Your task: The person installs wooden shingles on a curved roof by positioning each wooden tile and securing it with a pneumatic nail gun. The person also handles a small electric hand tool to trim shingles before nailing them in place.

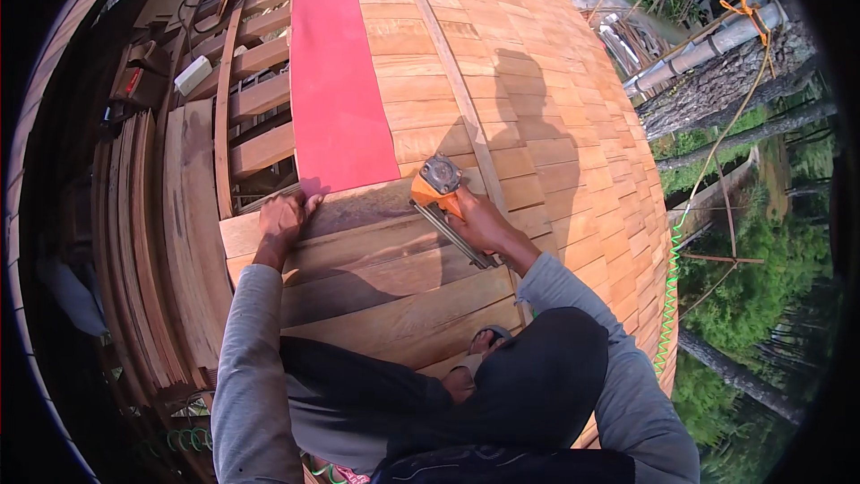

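On my feed the right hand (484, 222) is wrapped round the handle of an orange nail gun (437, 188), its dark cap facing up, while the left hand (285, 218) rests knuckles-up near the left end of a wooden board (358, 209), beside the lower edge of a red strip (340, 90). Left of that strip I see open battens (262, 108) and stacked planks (134, 251); to its right, overlapping wooden shingles (591, 188) spread beyond a long narrow batten (452, 81), and a green coiled hose (669, 305) hangs near the trees (761, 278).
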Demonstrator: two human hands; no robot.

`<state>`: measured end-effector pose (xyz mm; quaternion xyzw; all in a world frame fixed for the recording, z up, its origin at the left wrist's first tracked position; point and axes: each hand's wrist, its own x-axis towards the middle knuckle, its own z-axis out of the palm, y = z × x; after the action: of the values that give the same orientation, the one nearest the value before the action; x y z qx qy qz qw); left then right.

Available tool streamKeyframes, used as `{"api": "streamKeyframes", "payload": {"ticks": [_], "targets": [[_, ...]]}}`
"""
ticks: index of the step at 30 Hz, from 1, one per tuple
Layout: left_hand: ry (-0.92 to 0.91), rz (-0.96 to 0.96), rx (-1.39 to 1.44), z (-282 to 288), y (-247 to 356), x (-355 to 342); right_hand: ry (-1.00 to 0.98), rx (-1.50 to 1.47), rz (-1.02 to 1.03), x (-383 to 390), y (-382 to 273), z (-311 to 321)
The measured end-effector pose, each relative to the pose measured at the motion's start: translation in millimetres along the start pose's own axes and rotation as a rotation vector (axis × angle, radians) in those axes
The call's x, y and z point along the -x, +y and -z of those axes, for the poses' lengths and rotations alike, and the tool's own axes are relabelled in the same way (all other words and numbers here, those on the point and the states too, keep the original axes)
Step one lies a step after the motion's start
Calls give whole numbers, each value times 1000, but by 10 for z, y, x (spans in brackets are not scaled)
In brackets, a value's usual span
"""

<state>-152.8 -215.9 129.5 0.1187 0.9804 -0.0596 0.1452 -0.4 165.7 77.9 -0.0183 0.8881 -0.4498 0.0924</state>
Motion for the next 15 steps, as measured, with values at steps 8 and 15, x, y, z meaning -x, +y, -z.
{"api": "streamKeyframes", "payload": {"ticks": [8,15], "targets": [[137,-155,-3,-136,24,-4,40,23,-35,368,-34,-111],[196,-149,75,-106,106,54,158,-17,16,268,-162,88]]}}
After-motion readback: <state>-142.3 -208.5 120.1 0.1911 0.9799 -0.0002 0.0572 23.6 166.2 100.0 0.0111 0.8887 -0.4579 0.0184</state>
